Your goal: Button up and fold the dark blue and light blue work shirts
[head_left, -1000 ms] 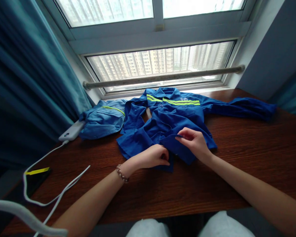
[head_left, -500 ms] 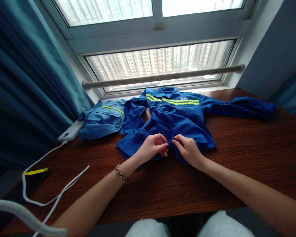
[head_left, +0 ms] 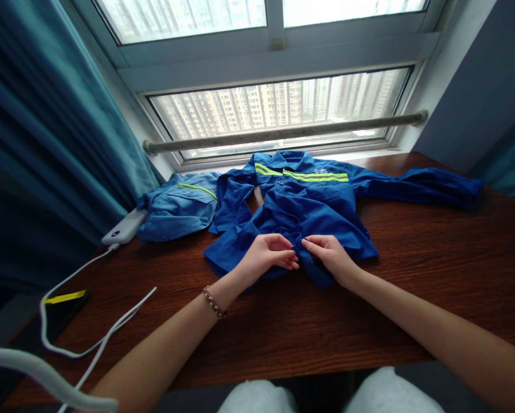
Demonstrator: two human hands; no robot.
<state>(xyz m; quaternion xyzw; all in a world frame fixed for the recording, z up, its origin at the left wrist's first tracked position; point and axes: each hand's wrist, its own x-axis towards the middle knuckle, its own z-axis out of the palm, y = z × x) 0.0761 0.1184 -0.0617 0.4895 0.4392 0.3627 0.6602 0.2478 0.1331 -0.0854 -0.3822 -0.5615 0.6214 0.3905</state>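
A royal-blue work jacket (head_left: 313, 201) with yellow-green reflective stripes lies spread on the dark wooden table (head_left: 433, 275), one sleeve stretched out to the right. Both my hands meet at its lower front edge. My left hand (head_left: 268, 255), a bead bracelet on its wrist, pinches the fabric with curled fingers. My right hand (head_left: 330, 255) pinches the facing edge of the cloth, fingertips almost touching the left hand's.
A lighter blue folded garment (head_left: 180, 206) lies at the back left beside a white phone (head_left: 124, 228) with a white cable (head_left: 89, 338) looping over the table. A dark object with a yellow strip (head_left: 63, 301) sits at the left edge. Teal curtain at left, window behind.
My hands have come together from the jacket's lower hem up to its front edges; the lifted flap the right hand held now lies down, and both hands pinch close together.
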